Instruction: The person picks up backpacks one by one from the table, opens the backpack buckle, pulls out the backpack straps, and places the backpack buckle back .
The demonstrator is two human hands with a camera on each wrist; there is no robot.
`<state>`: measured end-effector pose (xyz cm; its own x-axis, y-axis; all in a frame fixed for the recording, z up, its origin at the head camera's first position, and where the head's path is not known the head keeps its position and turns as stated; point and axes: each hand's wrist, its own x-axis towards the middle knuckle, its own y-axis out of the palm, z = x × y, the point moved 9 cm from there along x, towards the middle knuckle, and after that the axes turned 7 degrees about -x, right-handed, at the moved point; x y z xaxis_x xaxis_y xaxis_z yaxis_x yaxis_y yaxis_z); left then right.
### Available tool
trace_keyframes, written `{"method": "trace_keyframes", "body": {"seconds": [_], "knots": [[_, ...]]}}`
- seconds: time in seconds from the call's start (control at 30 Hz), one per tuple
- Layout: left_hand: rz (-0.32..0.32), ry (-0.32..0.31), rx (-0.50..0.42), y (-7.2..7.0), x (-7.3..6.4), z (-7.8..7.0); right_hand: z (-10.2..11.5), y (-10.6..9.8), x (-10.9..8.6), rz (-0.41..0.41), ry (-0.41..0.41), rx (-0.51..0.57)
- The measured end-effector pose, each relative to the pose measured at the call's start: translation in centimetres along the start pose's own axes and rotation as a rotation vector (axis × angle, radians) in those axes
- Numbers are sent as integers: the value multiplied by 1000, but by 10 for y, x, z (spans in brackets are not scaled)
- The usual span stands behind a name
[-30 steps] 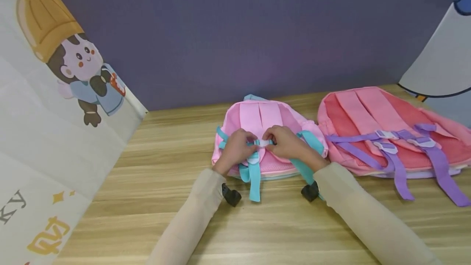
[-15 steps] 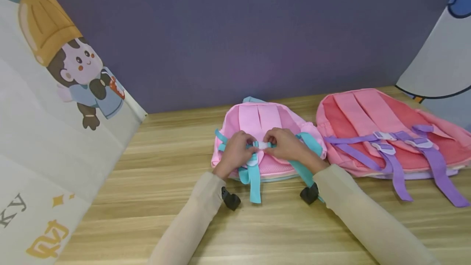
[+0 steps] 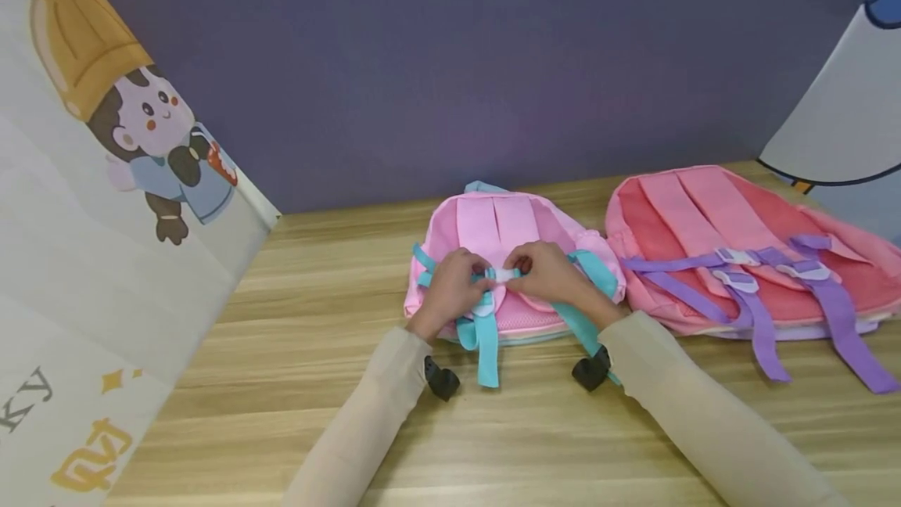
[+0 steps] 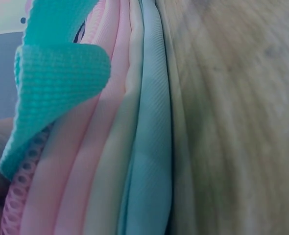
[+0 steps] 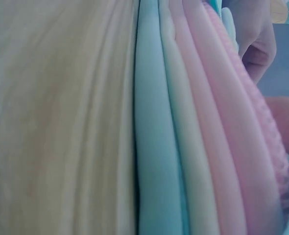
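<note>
In the head view a small pink backpack (image 3: 486, 217) lies on the table with its shoulder-strap side up. Across its middle is a white plastic buckle (image 3: 504, 275) on turquoise webbing. My left hand (image 3: 452, 288) pinches the buckle's left end with thumb and forefinger. From the other side, my right hand (image 3: 549, 272) pinches its right end, wrist over a turquoise strap (image 3: 580, 327). Another turquoise strap (image 3: 487, 350) hangs off the bag's front edge below the left hand. Each wrist view mostly shows the bag's layered side; the buckle itself is hidden there.
A larger coral-pink backpack (image 3: 704, 217) with purple straps (image 3: 838, 319) lies against the small bag's right side. Behind both stands a dark purple panel (image 3: 450, 69). A white printed sheet (image 3: 77, 257) borders the wooden table (image 3: 296, 319) on the left.
</note>
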<state>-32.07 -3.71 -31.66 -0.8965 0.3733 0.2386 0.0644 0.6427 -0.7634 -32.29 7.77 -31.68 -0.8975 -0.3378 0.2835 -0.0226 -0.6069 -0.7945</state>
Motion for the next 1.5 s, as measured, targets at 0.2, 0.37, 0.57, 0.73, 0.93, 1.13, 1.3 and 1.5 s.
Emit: {"method": "trace_keyframes", "body": {"seconds": [0.2,0.37,0.57,0.73,0.93,1.13,1.3,1.5], "knots": [[-9,27,6,-2,1,-2,-3,-3,1,-22,29,15],[-7,24,-1,-1,-1,-2,-3,-1,-1,-27,28,31],[-12,24,-9,0,-2,1,-6,2,-1,-34,34,37],[-15,31,-15,-1,-2,0,-9,2,0,-41,36,34],[-1,32,-20,0,-2,-3,-8,-2,-2,-68,10,65],[6,35,-31,0,-3,-5,-3,-6,-6,-97,-23,73],[-11,62,-33,-2,-3,-6,-6,-5,-5,-75,19,79],[-19,70,-17,-3,-3,-5,-8,-2,-3,-46,42,73]]}}
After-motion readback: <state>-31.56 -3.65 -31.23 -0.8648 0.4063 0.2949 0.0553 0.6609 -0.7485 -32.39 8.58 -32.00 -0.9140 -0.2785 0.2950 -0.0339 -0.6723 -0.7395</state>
